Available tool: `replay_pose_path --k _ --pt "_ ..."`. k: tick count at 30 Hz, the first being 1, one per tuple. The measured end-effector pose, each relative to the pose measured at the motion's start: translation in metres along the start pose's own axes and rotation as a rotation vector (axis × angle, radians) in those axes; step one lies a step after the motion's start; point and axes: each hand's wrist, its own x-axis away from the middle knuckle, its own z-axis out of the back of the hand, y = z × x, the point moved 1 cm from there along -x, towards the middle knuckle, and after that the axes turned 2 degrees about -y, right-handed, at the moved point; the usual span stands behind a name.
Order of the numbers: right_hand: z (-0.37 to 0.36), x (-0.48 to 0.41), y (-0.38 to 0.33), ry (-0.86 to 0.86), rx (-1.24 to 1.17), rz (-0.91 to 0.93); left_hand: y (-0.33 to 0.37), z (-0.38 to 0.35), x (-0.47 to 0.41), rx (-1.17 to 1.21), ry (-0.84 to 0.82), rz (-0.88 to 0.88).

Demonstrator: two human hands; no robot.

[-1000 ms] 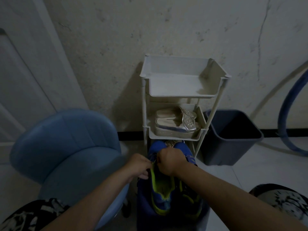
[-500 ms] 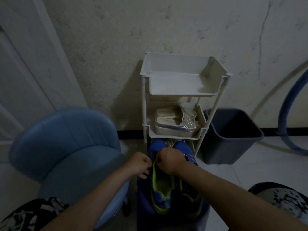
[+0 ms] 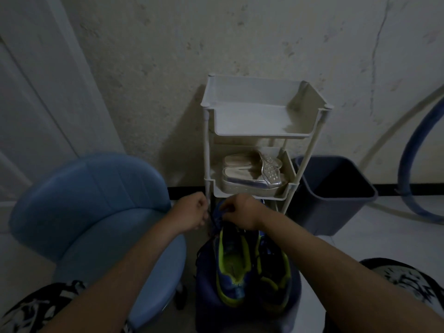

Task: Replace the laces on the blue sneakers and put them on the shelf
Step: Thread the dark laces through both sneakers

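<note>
Two blue sneakers with yellow-green lining stand side by side on a dark blue stool or bag below me, the left sneaker (image 3: 231,263) and the right sneaker (image 3: 274,267). My left hand (image 3: 192,212) is fisted just left of the left sneaker's toe end and pinches a dark lace (image 3: 211,219). My right hand (image 3: 240,213) is curled over that sneaker's front, gripping the lace there. The toes are hidden behind my hands. The white three-tier shelf (image 3: 262,134) stands right behind.
Silver sandals (image 3: 252,173) fill the shelf's middle tier; its top tier holds nothing. A blue padded chair (image 3: 91,207) is at my left, a dark bin (image 3: 334,191) at the right, a blue hoop (image 3: 413,169) against the wall.
Both hands stay at the left sneaker's front; the left hand has drawn slightly left and up, away from the right, with the lace between them.
</note>
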Motion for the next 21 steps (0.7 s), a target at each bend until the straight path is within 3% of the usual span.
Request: replay_pose_path --k 5,9,12,16,21 --pt "-0.005 -0.002 -0.014 -0.132 0.016 0.041 0.011 0.0 0.009 0.018 0.039 -0.138" --pt "-0.01 -0.004 -0.018 -0.115 0.042 0.024 0.007 -0.006 0.009 0.117 0.01 -0.095" --pt "-0.006 -0.007 -0.017 -0.06 0.038 0.004 -0.003 -0.014 0.009 0.2 -0.086 0.044" --pt "0.003 -0.016 -0.019 0.091 -0.214 0.025 -0.014 -0.034 0.011 0.172 -0.261 0.1" --pt "0.012 -0.015 -0.024 0.216 -0.506 0.065 -0.013 -0.034 0.003 0.18 -0.192 0.071"
